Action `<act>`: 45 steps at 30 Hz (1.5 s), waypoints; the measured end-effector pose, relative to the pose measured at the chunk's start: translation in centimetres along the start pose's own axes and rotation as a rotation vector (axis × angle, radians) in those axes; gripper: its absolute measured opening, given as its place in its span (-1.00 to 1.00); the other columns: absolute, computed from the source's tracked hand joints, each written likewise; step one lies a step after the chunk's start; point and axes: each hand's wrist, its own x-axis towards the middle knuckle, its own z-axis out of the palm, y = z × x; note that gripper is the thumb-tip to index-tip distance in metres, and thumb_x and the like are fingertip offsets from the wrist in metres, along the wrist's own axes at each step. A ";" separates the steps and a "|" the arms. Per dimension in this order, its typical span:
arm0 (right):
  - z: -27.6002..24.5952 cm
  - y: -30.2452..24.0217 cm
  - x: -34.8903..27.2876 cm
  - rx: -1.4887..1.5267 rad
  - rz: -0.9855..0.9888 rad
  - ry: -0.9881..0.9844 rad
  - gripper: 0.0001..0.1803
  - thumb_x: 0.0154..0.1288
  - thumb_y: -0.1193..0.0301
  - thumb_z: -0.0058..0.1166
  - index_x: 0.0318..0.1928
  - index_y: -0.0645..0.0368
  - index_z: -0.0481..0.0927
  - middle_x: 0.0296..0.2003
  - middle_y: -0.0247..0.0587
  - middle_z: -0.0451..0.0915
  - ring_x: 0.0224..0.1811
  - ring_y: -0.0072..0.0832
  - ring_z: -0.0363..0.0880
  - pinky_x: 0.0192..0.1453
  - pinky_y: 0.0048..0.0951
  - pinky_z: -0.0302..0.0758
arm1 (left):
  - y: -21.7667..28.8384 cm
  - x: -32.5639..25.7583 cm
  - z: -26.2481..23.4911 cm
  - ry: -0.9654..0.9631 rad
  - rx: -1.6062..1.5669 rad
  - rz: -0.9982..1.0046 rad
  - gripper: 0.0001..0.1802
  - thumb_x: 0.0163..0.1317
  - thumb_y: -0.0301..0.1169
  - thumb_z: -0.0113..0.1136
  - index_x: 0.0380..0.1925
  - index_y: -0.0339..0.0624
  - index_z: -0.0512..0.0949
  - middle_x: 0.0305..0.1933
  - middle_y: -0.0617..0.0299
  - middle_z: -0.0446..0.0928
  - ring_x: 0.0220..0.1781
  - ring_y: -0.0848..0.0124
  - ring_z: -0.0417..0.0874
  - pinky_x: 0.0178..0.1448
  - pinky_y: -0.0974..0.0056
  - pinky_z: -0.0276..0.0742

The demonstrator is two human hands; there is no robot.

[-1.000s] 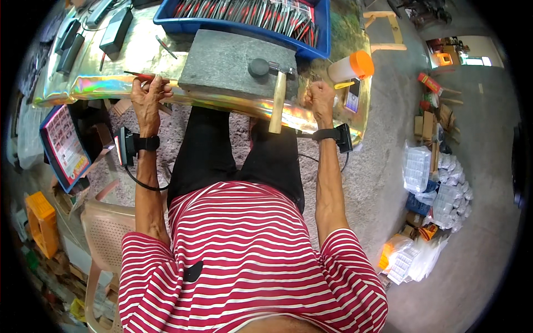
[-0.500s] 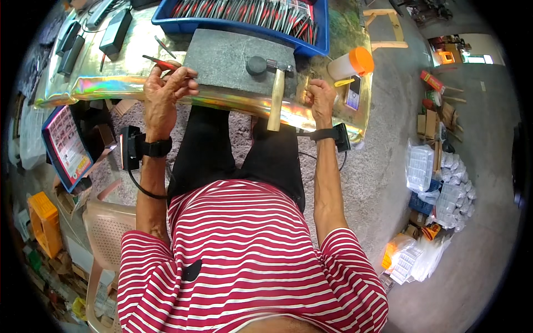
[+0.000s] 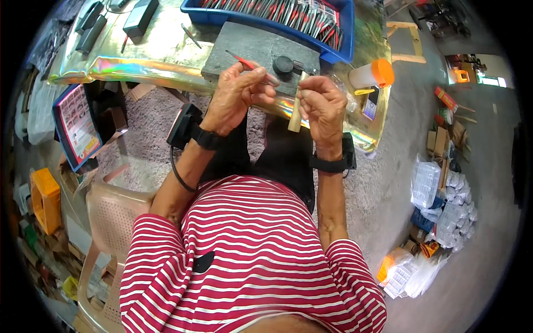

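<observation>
My left hand [image 3: 236, 95] is closed around a slim red tool with a dark pointed tip [image 3: 240, 59], its tip pointing up and left over the grey stone slab [image 3: 236, 45]. To its right, my right hand [image 3: 323, 105] has thumb and forefinger pinched together; whatever is between them is too small to make out. A hammer with a black round head [image 3: 282, 65] rests on the slab. Its pale wooden handle [image 3: 295, 119] sticks out past the table edge, partly hidden behind my right hand. The hands are close together but apart.
A blue crate [image 3: 340, 57] full of red-and-dark slim pieces stands behind the slab. To the right are an orange-lidded jar [image 3: 363, 76] and a phone [image 3: 370, 105]. Dark boxes [image 3: 140, 18] and a thin rod [image 3: 191, 35] lie at left. A plastic chair [image 3: 119, 208] stands beside me.
My left hand has moved right with the red tool, to the front of the slab. The right hand has come nearer to it, now in front of the hammer handle. The view has shifted slightly.
</observation>
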 end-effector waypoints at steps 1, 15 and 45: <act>0.7 0.0 -0.2 -0.058 -0.020 -0.031 -0.87 -0.05 0.62 -0.07 -0.40 0.38 0.45 -0.57 -0.20 0.46 -0.70 -0.70 0.30 -0.70 -0.69 0.25 | -0.2 0.0 0.0 0.005 0.000 0.003 -0.85 0.17 -0.38 -0.05 -0.36 -0.23 0.34 -0.38 0.12 0.47 -0.47 0.52 0.52 -0.41 0.48 0.53; 2.5 0.5 -0.6 -0.223 -0.126 -0.020 -0.93 0.01 0.62 -0.09 -0.41 0.34 0.39 -0.56 -0.28 0.43 -0.73 -0.74 0.27 -0.72 -0.73 0.20 | -1.1 -0.3 0.1 -0.012 -0.252 -0.113 -0.83 0.17 -0.38 -0.04 -0.36 -0.28 0.40 -0.42 0.19 0.46 -0.46 0.53 0.47 -0.43 0.49 0.47; 2.2 1.8 -0.9 -0.443 -0.212 0.037 -0.92 0.03 0.64 -0.11 -0.39 0.29 0.39 -0.53 -0.37 0.41 -0.50 -0.72 0.38 -0.45 -0.69 0.36 | -0.9 -0.7 1.3 0.051 0.162 0.133 -0.76 0.11 -0.42 0.04 -0.28 -0.34 0.33 -0.46 0.12 0.48 -0.47 0.45 0.56 -0.44 0.43 0.57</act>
